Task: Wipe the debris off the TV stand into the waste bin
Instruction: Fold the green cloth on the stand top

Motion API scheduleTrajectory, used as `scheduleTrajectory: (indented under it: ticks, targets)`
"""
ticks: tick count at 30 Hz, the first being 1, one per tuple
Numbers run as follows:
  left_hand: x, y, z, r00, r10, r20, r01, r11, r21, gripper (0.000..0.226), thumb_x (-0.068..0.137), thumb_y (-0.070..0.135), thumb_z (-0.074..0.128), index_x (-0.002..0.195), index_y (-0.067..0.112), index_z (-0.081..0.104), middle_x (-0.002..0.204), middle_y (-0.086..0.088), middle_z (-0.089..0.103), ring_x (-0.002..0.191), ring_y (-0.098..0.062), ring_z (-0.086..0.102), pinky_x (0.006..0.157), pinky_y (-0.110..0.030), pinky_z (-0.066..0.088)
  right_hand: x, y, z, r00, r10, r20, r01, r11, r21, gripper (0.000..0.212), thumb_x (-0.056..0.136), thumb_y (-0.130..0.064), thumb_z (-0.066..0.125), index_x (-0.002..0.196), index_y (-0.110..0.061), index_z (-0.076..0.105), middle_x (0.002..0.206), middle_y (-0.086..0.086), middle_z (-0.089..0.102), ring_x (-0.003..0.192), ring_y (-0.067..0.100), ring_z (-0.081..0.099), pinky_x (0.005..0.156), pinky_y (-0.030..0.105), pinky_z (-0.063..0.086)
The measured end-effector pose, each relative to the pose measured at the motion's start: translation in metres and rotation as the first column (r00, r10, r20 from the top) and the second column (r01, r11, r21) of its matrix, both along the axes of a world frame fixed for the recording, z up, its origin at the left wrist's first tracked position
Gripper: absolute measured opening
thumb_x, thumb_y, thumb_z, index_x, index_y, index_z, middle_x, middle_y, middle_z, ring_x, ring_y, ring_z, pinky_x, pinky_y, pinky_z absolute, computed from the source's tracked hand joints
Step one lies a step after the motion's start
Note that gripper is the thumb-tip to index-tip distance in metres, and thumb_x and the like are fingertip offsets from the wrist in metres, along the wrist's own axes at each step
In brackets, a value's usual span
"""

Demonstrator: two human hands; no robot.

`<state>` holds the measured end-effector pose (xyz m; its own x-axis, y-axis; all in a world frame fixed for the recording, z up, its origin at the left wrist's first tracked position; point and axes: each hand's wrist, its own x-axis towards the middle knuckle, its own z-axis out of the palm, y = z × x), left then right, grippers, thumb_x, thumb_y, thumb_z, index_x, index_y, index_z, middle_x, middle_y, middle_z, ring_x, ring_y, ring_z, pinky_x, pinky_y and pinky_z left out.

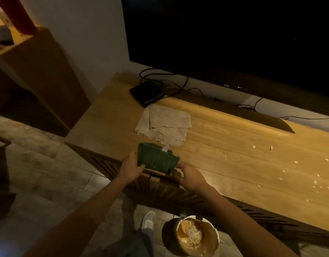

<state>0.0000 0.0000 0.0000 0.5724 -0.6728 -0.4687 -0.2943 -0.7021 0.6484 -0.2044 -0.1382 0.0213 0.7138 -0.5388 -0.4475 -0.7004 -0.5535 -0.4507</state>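
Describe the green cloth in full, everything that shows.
The green cloth is dark green with a ribbed, knitted-looking weave, folded into a thick, roughly rectangular pad. It sits at the front edge of the wooden TV stand, just in front of a grey cloth lying flat. The left hand grips its left end, thumb on top; the right hand touches its right corner. A small pale tag or scrap sticks out at its top edge.
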Motion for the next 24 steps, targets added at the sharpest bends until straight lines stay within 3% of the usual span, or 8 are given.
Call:
scheduleTrajectory:
  ticks: [4, 8, 11, 15, 19, 24]
  targets:
    - [0.007, -0.018, -0.014, 0.993, 0.076, -0.094, -0.069, 0.994, 0.081, 0.072, 0.085, 0.025, 0.078, 0.141, 0.008, 0.036, 0.134, -0.014, 0.055, 0.122, -0.032, 0.058, 0.1, -0.045, 0.052, 0.037, -0.011, -0.01, 1.0, -0.024, -0.015, 0.024, 0.999, 0.029, 0.043, 0.097, -0.024, 0.062, 0.139, -0.02, 0.055, 0.135, 0.009, 0.057, 0.122, 0.03, 0.057, 0.1, 0.039, 0.049]
    - [0.012, -0.033, -0.025, 0.991, 0.125, -0.043, -0.116, 0.98, 0.162, 0.07, 0.081, 0.026, 0.081, 0.134, 0.009, 0.038, 0.133, -0.014, 0.049, 0.125, -0.034, 0.051, 0.101, -0.044, 0.049, 0.067, -0.02, -0.022, 1.0, -0.028, 0.004, 0.028, 0.999, 0.03, 0.056, 0.096, -0.022, 0.065, 0.148, -0.019, 0.043, 0.145, 0.008, 0.05, 0.129, 0.03, 0.051, 0.106, 0.042, 0.047]
    - [0.019, -0.042, -0.036, 0.98, 0.177, -0.09, -0.151, 0.959, 0.241, 0.063, 0.078, 0.025, 0.083, 0.129, 0.008, 0.05, 0.126, -0.011, 0.059, 0.12, -0.03, 0.058, 0.096, -0.04, 0.052, 0.085, -0.029, -0.031, 1.0, -0.021, 0.021, 0.02, 0.999, 0.05, 0.068, 0.096, -0.023, 0.067, 0.155, -0.018, 0.033, 0.155, 0.009, 0.041, 0.137, 0.03, 0.045, 0.11, 0.042, 0.044]
    - [0.023, -0.052, -0.041, 0.958, 0.184, -0.219, -0.127, 0.96, 0.25, 0.038, 0.078, 0.02, 0.08, 0.114, 0.014, 0.066, 0.105, -0.001, 0.07, 0.101, -0.019, 0.066, 0.077, -0.027, 0.054, 0.1, -0.041, -0.044, 1.0, 0.012, -0.014, -0.011, 0.997, 0.082, 0.083, 0.09, -0.027, 0.075, 0.158, -0.019, 0.027, 0.152, 0.012, 0.041, 0.136, 0.032, 0.045, 0.112, 0.043, 0.043]
    - [0.024, -0.059, -0.035, 0.966, 0.126, -0.226, -0.094, 0.985, 0.146, 0.021, 0.082, 0.024, 0.075, 0.095, 0.034, 0.063, 0.084, 0.022, 0.061, 0.074, 0.006, 0.055, 0.05, -0.006, 0.036, 0.104, -0.052, -0.057, 1.0, -0.002, -0.02, 0.004, 0.994, 0.106, 0.093, 0.083, -0.031, 0.081, 0.158, -0.024, 0.025, 0.142, 0.011, 0.042, 0.127, 0.033, 0.049, 0.106, 0.04, 0.045]
    - [0.026, -0.069, -0.025, 0.93, 0.074, -0.361, -0.069, 0.997, 0.025, 0.048, 0.087, 0.016, 0.068, 0.133, 0.023, 0.057, 0.117, 0.005, 0.065, 0.1, -0.004, 0.06, 0.068, -0.017, 0.045, 0.093, -0.062, -0.061, 0.998, -0.06, 0.014, 0.055, 0.973, 0.224, 0.081, 0.078, -0.035, 0.082, 0.147, -0.022, 0.042, 0.126, 0.008, 0.043, 0.126, 0.028, 0.042, 0.103, 0.03, 0.04]
